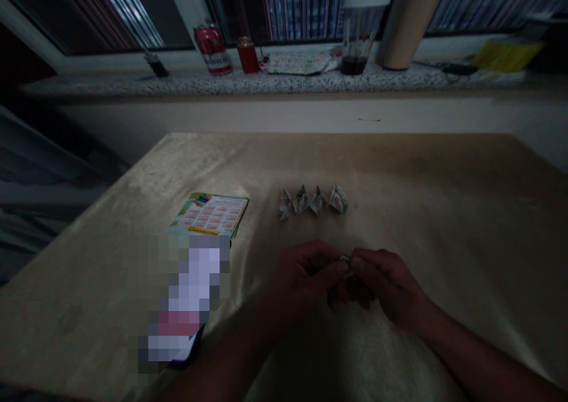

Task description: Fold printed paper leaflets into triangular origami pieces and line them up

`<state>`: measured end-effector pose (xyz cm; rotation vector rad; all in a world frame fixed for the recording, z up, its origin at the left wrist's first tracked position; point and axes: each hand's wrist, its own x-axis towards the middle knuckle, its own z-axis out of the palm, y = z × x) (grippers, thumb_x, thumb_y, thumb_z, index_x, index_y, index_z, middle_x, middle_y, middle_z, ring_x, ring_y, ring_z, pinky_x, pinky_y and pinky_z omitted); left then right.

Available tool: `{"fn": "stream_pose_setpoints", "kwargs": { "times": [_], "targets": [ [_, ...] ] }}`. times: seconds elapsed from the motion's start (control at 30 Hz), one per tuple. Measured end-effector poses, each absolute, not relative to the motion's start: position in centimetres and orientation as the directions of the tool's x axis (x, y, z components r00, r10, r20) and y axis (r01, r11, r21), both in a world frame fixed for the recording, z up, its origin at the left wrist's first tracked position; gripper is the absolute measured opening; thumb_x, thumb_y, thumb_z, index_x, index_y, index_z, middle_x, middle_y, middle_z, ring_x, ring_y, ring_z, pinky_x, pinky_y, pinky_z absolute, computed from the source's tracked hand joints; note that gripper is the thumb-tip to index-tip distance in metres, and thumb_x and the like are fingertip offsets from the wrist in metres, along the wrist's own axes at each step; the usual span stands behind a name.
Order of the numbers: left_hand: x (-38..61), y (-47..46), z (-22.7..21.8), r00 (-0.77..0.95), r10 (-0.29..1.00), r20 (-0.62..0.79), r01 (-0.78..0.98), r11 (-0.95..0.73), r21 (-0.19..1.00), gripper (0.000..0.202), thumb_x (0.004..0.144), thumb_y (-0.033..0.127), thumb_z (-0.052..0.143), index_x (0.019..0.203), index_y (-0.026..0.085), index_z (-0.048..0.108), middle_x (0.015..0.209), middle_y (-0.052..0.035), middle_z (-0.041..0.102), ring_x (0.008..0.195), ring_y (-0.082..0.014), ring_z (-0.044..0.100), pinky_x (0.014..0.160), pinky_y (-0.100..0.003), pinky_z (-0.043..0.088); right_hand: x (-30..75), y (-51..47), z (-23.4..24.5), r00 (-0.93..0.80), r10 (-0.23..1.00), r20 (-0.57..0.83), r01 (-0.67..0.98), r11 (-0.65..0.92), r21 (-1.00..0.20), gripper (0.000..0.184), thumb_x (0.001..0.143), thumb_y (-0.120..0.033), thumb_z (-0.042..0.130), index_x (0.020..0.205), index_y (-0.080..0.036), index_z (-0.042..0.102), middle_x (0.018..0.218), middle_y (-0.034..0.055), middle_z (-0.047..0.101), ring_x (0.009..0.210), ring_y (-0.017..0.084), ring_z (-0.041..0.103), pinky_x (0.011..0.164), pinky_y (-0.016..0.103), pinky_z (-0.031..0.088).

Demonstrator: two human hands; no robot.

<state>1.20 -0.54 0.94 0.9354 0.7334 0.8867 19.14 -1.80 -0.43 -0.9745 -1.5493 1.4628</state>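
A small piece of folded paper (346,260) is pinched between the fingertips of both hands above the table. My left hand (306,270) is closed on its left side, and my right hand (387,276) grips it from the right. The fingers hide most of the paper, so its shape is unclear. Just beyond my hands, several folded printed-paper pieces (339,200) stand in a row with pointed tops.
Left on the table (426,183) lie a stack of printed cards (210,213) and a phone (190,295) with a blurred screen. Along the windowsill (177,84) stand a red can (213,50), a jar (247,55), a lidded cup (358,32) and a tall cylinder (410,23).
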Motion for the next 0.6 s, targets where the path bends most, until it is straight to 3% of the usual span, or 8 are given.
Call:
{"fn": "stream_pose_setpoints", "kwargs": {
  "times": [0.3,0.47,0.6],
  "targets": [
    [1.3,-1.1,1.0,0.424,0.901,-0.09,-0.291,0.23,0.929,0.02,0.088,0.033,0.076,0.084,0.014,0.069,0.054,0.0023,0.063,0.042,-0.0071,0.052,0.041,-0.016,0.042,18.8,-2.4,0.2,-0.405,0.914,0.014,0.004,0.017,-1.0,0.054,0.107,-0.049,0.04,0.072,-0.015,0.063,0.046,-0.0031,0.052,0.034,0.007,0.041,0.035,0.018,0.03],
    [1.4,-1.2,1.2,0.428,0.901,-0.065,-0.29,0.205,0.935,0.023,0.09,0.035,0.074,0.083,0.015,0.066,0.054,0.0029,0.061,0.044,-0.0074,0.052,0.043,-0.017,0.042,19.0,-2.2,0.5,-0.395,0.912,0.108,0.102,0.161,-0.982,0.05,0.106,-0.044,0.042,0.068,-0.017,0.06,0.048,-0.0027,0.053,0.037,0.008,0.046,0.038,0.019,0.033],
    [2.0,-1.4,0.8,0.386,0.918,-0.09,-0.341,0.233,0.911,0.026,0.088,0.039,0.075,0.083,0.016,0.066,0.047,0.0068,0.053,0.039,-0.0053,0.042,0.039,-0.015,0.033,19.0,-2.1,0.9,-0.358,0.91,0.208,0.177,0.285,-0.942,0.046,0.104,-0.036,0.047,0.063,-0.018,0.055,0.047,-0.0037,0.05,0.039,0.008,0.044,0.041,0.021,0.031]
  ]
}}
